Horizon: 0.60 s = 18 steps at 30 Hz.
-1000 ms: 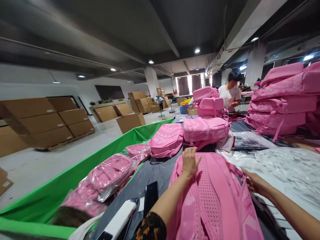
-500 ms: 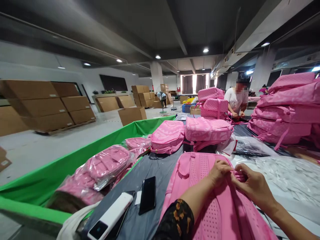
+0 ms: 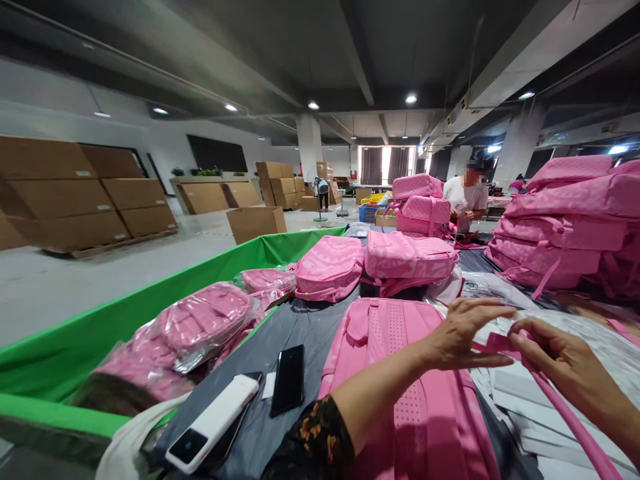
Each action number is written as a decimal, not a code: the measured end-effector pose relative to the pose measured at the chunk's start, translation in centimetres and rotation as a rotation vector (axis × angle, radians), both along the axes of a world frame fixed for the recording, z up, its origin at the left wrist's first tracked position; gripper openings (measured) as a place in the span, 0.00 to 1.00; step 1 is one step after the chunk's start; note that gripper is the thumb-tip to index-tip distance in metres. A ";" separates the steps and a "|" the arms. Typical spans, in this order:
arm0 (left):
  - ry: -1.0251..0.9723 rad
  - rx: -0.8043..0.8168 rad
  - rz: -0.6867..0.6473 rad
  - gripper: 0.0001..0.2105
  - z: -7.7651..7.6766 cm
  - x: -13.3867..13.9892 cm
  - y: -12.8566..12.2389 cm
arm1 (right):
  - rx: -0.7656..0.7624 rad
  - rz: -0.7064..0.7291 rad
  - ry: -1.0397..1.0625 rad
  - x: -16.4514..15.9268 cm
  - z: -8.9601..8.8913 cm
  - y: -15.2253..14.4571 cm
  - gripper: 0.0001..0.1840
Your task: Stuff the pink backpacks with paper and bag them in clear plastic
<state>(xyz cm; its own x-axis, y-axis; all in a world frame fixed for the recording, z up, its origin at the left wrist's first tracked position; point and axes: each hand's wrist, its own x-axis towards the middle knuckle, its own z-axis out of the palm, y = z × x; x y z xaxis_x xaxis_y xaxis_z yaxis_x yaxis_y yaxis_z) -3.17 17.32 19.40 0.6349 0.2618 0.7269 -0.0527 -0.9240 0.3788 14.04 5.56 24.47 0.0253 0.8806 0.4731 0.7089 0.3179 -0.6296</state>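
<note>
A pink backpack (image 3: 425,407) lies on the dark table in front of me, its padded, perforated back panel facing up. My right hand (image 3: 565,357) pinches a pink strap (image 3: 560,400) to the right of the bag, and the strap's lower length runs down toward the bottom right corner. My left hand (image 3: 465,333) is above the bag's right side, thumb and fingers apart. A short piece of the strap shows in the gap between them, reaching toward the left palm; whether it touches the palm I cannot tell.
Two phones, one black (image 3: 289,380), and a white power bank (image 3: 215,420) lie at left. A green-sided bin (image 3: 165,300) holds plastic-wrapped pink bags. More pink backpacks (image 3: 330,267) stand beyond; a tall stack (image 3: 565,227) is at right. Another person (image 3: 467,197) works behind.
Both hands have moved right, off the bag's upper right part, and drawn apart. The left fingers have opened. The strap is now lifted and stretched out in the right hand.
</note>
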 end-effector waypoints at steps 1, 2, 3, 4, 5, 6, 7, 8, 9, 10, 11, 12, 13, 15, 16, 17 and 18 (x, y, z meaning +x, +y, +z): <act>0.034 0.006 -0.025 0.30 1.0 0.5 -0.4 | -0.010 0.017 -0.002 0.2 0.5 0.3 0.33; 0.083 -0.003 -0.016 0.22 1.8 1.0 -0.6 | -0.023 0.032 0.004 0.3 1.1 0.5 0.33; 0.128 -0.010 0.014 0.15 2.5 1.2 -0.4 | -0.046 0.052 0.017 0.3 1.7 0.8 0.34; 0.158 -0.009 0.053 0.10 3.0 1.2 -0.2 | -0.079 0.076 0.037 0.2 2.2 1.0 0.34; 0.168 -0.003 0.094 0.07 3.4 1.0 0.2 | -0.119 0.105 0.061 0.1 2.8 1.2 0.34; 0.153 -0.011 0.130 0.06 3.6 0.5 0.5 | -0.157 0.141 0.086 -0.1 3.3 1.5 0.34; 0.114 -0.060 0.161 0.05 3.6 -0.2 0.6 | -0.190 0.182 0.107 -0.3 3.7 1.8 0.34; 0.066 -0.144 0.184 0.05 3.5 -1.0 0.6 | -0.214 0.230 0.121 -0.6 4.0 2.3 0.34; 0.020 -0.246 0.205 0.04 3.1 -1.8 0.4 | -0.223 0.277 0.131 -0.8 4.2 2.9 0.33; -0.010 -0.345 0.221 0.03 2.6 -2.7 -0.1 | -0.228 0.324 0.134 -1.2 4.2 3.8 0.34; -0.030 -0.442 0.228 0.03 1.9 -3.5 -0.8 | -0.217 0.359 0.129 -1.6 4.0 5.0 0.34; -0.050 -0.533 0.238 0.06 1.0 -4.3 -1.7 | -0.194 0.377 0.114 -2.0 3.6 6.5 0.35; -0.066 -0.610 0.251 0.09 0.0 -5.0 -2.8 | -0.161 0.378 0.083 -2.4 2.9 8.2 0.36; -0.102 -0.718 0.291 0.11 -2.2 -6.3 -5.3 | -0.078 0.338 -0.056 -3.5 1.0 12.0 0.37; -0.104 -0.743 0.302 0.09 -3.3 -6.9 -6.7 | -0.043 0.313 -0.141 -4.1 -0.2 13.9 0.38; -0.079 -0.740 0.303 0.08 -4.1 -7.6 -8.0 | -0.022 0.291 -0.214 -4.6 -1.4 15.6 0.38; -0.013 -0.714 0.291 0.09 -4.8 -8.3 -9.2 | -0.015 0.282 -0.267 -5.1 -2.6 17.1 0.37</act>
<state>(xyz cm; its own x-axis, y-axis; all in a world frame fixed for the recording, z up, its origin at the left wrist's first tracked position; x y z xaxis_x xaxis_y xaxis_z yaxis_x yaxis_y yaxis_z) -11.44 8.13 14.59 0.4611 0.8252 0.3263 0.1463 -0.4334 0.8893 8.91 22.67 21.85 -0.3410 0.8424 0.4173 0.7348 0.5157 -0.4406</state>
